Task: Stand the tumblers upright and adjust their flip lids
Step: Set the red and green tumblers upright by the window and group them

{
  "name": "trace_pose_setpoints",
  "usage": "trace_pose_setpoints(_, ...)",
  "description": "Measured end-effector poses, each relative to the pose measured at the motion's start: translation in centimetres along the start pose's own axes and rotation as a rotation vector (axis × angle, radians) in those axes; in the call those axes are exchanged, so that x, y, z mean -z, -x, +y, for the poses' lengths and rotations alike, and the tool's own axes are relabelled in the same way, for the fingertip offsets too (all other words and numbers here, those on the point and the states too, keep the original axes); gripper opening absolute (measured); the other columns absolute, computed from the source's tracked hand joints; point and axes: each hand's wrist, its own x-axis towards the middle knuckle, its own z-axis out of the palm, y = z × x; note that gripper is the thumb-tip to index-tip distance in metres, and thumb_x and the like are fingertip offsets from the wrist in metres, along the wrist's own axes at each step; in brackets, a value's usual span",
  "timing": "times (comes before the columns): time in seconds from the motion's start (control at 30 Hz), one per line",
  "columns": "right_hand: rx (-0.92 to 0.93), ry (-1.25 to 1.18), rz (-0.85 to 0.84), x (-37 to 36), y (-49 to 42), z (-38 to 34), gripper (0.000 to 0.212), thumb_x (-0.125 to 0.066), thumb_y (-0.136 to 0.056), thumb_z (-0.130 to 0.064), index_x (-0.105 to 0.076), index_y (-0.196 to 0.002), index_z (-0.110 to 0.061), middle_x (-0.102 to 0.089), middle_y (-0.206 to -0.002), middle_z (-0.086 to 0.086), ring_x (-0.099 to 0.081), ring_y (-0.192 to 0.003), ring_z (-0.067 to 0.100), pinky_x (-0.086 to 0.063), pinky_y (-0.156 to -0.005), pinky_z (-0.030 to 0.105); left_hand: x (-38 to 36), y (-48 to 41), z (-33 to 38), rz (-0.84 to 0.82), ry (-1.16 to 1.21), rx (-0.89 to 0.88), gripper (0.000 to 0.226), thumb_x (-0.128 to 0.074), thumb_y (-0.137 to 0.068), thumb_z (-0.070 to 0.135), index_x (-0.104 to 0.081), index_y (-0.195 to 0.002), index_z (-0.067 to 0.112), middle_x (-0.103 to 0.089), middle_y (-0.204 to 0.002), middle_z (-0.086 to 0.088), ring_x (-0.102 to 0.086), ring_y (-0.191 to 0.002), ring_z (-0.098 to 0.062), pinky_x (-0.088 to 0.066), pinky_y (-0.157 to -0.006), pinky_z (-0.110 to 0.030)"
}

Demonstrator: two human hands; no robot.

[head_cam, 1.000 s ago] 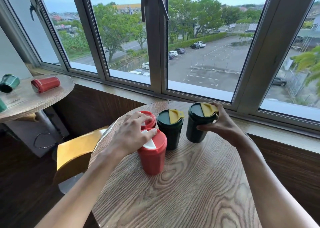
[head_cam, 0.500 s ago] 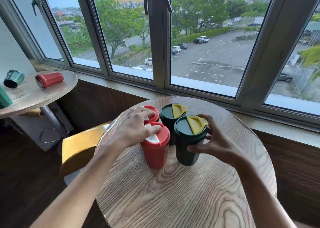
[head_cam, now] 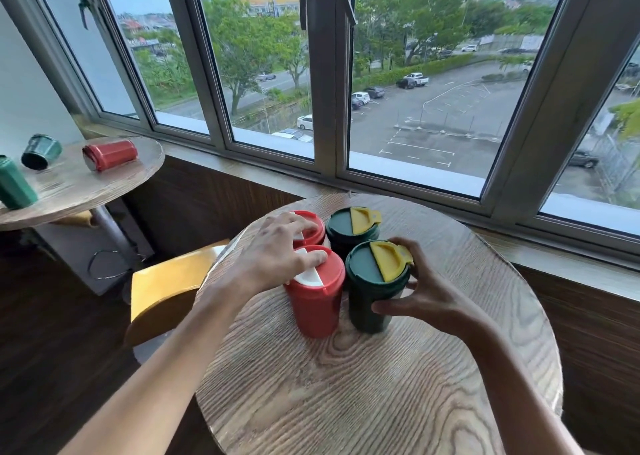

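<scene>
Gripping the near green tumbler (head_cam: 375, 288) with my right hand (head_cam: 426, 298), fingers wrapped round its side, I've slid it in from back-right, so it now stands just beside the near red tumbler (head_cam: 317, 298). My left hand (head_cam: 273, 253) hasn't budged, fingers resting loosely on that one's white flip lid (head_cam: 306, 274) (not clutching anything). All four on the round table (head_cam: 381, 385) stand upright in a tight square, so I reckon only lids remain here. The side table (head_cam: 86, 184) tumblers aren't upright yet.
</scene>
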Motion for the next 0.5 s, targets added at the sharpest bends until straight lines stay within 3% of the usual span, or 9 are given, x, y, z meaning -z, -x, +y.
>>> trace_pose_setpoints(0.17, 0.008, 0.049, -0.007, 0.32, 0.07, -0.1, 0.091, -0.09, -0.057, -0.022, -0.037, -0.13, -0.04, -0.053, -0.129, -0.004, -0.055, -0.118, 0.01, -0.053, -0.088, 0.023, 0.04, 0.05, 0.11, -0.008, -0.003, -0.002, 0.058, -0.067, -0.083, 0.046, -0.053, -0.136, 0.027, -0.04, -0.147, 0.006, -0.027, -0.137, -0.012, -0.023, -0.111, -0.033)
trace_pose_setpoints(0.43, -0.005, 0.068, -0.002, 0.63, -0.09, -0.2, 0.091, -0.09, -0.051, -0.031, -0.037, -0.124, -0.048, -0.058, -0.123, -0.004, -0.057, -0.116, 0.015, -0.054, -0.094, 0.044, -0.13, -0.18, -0.05, -0.03, -0.006, 0.02, 0.06, -0.066, -0.083, 0.047, -0.05, -0.138, 0.027, -0.037, -0.149, 0.005, -0.024, -0.14, -0.013, -0.021, -0.113, -0.035)
trace_pose_setpoints(0.5, -0.009, 0.054, -0.019, 0.66, -0.1, -0.21, 0.093, -0.091, -0.051, -0.031, -0.037, -0.124, -0.047, -0.058, -0.123, -0.004, -0.057, -0.116, 0.014, -0.053, -0.095, 0.043, -0.18, -0.16, 0.02, -0.026, -0.008, 0.02, 0.06, -0.067, -0.083, 0.046, -0.05, -0.137, 0.027, -0.038, -0.148, 0.005, -0.025, -0.138, -0.013, -0.022, -0.111, -0.034)
